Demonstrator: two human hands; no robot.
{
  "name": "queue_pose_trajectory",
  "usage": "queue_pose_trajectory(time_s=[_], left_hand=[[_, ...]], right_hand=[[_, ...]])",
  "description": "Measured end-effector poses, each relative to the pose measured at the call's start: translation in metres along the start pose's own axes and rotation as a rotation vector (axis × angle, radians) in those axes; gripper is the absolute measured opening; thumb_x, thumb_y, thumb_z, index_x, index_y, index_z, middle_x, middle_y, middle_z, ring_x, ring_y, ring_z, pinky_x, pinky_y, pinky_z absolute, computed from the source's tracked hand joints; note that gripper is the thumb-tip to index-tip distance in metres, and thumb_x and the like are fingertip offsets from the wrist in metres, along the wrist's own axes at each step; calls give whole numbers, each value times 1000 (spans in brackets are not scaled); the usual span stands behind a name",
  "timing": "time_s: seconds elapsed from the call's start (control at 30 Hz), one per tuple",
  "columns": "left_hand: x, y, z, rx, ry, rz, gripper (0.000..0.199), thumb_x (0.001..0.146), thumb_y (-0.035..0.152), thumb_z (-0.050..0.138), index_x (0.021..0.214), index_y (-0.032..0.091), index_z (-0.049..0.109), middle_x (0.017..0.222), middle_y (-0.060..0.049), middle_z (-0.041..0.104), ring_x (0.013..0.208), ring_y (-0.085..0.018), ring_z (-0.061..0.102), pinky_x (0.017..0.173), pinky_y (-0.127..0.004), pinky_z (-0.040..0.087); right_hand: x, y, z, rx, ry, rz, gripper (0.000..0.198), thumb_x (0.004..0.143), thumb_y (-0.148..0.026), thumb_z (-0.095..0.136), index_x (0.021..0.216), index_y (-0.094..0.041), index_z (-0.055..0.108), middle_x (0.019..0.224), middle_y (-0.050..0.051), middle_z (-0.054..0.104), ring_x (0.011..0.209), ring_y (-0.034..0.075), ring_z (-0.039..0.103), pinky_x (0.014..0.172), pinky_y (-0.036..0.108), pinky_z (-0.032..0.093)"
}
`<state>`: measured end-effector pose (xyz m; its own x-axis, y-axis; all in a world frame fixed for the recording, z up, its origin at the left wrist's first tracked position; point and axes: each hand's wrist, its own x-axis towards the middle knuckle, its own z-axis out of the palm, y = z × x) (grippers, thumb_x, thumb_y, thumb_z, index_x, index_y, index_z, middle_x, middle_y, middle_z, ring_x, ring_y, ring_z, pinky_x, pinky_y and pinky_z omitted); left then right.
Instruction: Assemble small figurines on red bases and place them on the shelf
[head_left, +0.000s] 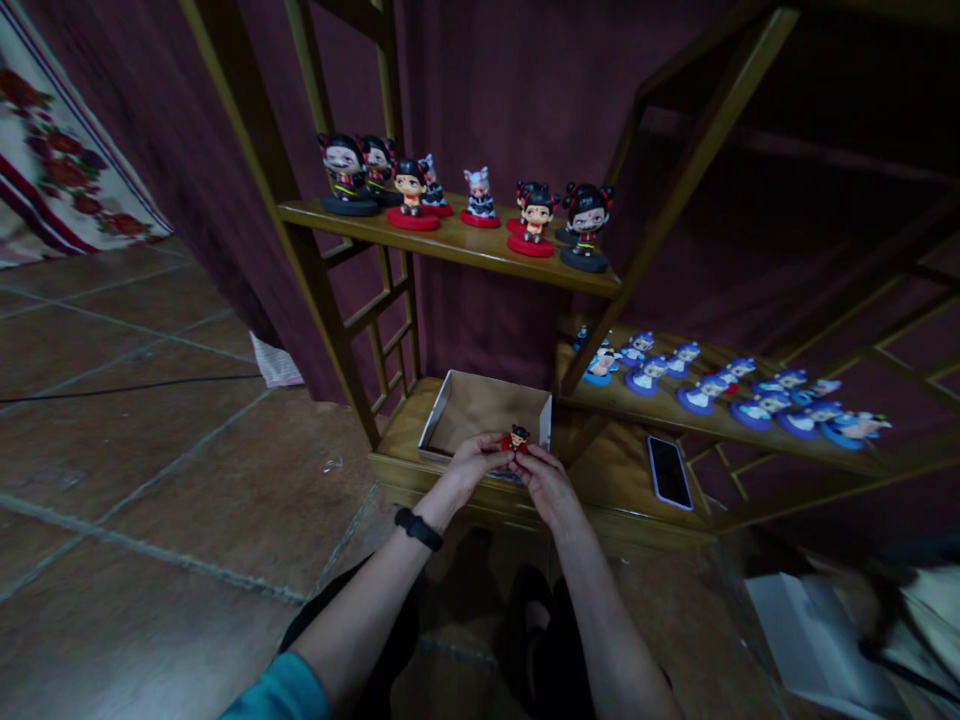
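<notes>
Left hand (474, 460) and right hand (547, 484) both pinch a little doll (519, 435) by its red base (508, 444), by the near right edge of the box (436, 415). It looks light, hard and maybe breakable; its base seems best to hold. There is room below the far shelf (450, 247).

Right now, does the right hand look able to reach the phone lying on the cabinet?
Probably yes: the phone lies uncovered, with nothing visibly in the way, though the right hand is helping hold a small figurine.
</notes>
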<state>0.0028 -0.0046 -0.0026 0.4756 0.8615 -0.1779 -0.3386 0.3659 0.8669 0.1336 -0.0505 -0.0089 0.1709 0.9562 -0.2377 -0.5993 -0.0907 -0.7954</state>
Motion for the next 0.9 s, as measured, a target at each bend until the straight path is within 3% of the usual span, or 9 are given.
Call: queue_pose_trajectory(time_s=[0.2,0.33,0.53,0.7,0.9], left_hand=[[7,-8,0,99,41,136,49,52,23,83,94,10,61,76,-2,67,67,-13,61,71,-29,49],[10,-14,-2,323,76,274,43,55,20,79,91,13,58,70,2,63,65,-11,59,68,-27,48],[0,-7,2,789,71,388,41,68,14,66,107,16,55,82,-1,65,74,-14,61,69,-26,48],[-13,2,9,1124,40,480,44,77,14,59,120,21,52,109,-6,61,94,-18,61,84,-30,48],[-25,6,15,1440,19,538,44,88,18,43,131,21,40,110,-8,57,96,-19,58,83,-31,47]], right_hand=[[0,0,1,-11,16,1,26,57,-15,78,82,-18,70,83,2,73,77,14,66,75,27,52],[1,1,0,-19,51,-7,22,57,-18,77,78,-18,70,82,1,73,78,14,66,74,27,51],[4,4,-6,-46,43,-53,26,58,-17,76,83,-20,67,84,0,72,81,16,65,72,28,50],[5,5,-9,-53,27,-85,36,58,-16,75,92,-23,66,91,0,72,84,17,65,75,30,50],[4,4,-10,-95,23,-110,41,57,-14,73,96,-24,67,92,0,71,85,17,64,79,32,50]])
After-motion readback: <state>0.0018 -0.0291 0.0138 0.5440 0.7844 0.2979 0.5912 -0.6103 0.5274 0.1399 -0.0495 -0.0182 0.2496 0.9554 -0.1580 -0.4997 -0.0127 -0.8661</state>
